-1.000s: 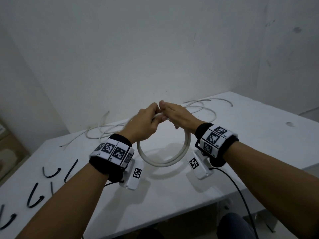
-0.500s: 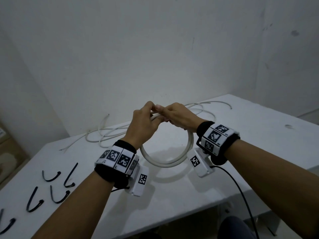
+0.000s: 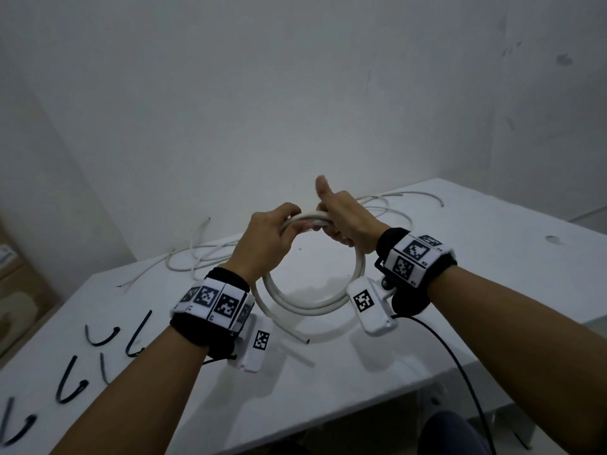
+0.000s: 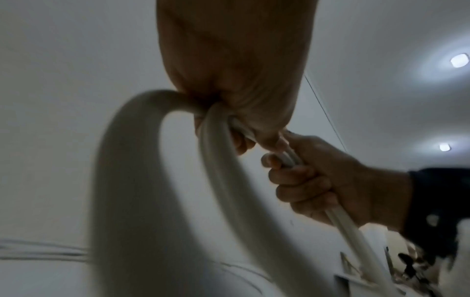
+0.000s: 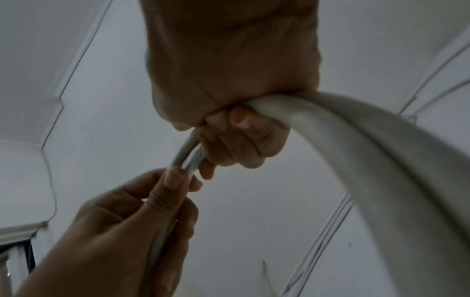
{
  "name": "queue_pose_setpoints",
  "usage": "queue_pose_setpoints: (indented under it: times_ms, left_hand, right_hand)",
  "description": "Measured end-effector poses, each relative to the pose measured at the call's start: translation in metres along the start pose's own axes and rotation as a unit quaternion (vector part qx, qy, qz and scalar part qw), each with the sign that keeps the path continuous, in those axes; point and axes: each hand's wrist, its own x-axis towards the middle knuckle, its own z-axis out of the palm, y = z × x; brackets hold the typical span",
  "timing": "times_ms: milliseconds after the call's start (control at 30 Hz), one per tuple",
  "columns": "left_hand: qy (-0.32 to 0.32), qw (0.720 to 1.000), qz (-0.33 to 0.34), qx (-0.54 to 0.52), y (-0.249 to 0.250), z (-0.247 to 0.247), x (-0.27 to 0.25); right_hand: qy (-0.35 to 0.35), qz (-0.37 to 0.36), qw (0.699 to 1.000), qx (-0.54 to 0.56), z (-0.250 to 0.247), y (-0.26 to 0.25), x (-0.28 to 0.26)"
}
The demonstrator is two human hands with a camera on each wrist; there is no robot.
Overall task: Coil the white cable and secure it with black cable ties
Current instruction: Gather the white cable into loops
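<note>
White round plastic-jacketed cable (image 3: 297,307), wound into a ring of a few turns, hangs in the air above a white table (image 3: 492,290), held at its top by both hands. The left hand (image 3: 262,244) curls its fingers around the bundled turns, thumb laid along them. The right hand (image 3: 345,221), just beside it, clenches the same bundle in a fist with its thumb sticking up free. One cut end (image 3: 303,339) of the cable pokes out below the ring, near the tabletop. More loose white cable (image 3: 203,254) lies spread on the table behind, well apart from the coil.

Judging by the smooth open curve it keeps, the cable looks stiff and springy, light, with a slick jacket; the turns would probably spring apart if let go. The safest hold seems to be where all turns cross together, gripped firmly.

Several black plastic cable ties (image 3: 101,336), bent into hooks, lie on the table's left side, untouched.
</note>
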Motion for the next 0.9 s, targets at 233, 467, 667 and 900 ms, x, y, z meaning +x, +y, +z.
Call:
queue_pose_setpoints:
  times_ms: [233,467,667,900]
  left_hand:
    - [0.046,0.998,0.025,-0.028,-0.005,-0.002,0.004]
    - [0.040,0.998,0.028,-0.038,-0.007,0.003,0.005]
    - [-0.005,0.999,0.021,-0.047,-0.010,0.001,0.001]
    - [-0.024,0.999,-0.024,-0.025,-0.013,0.002,-0.006]
  right_hand:
    - [0.113,-0.001,0.992,0.051,-0.003,-0.004,0.003]
    - [0.136,0.019,0.990,0.043,0.002,0.002,0.001]
    - [0.079,0.122,0.985,0.095,0.007,0.005,-0.001]
    - [0.024,0.228,0.954,0.191,0.003,0.005,0.001]
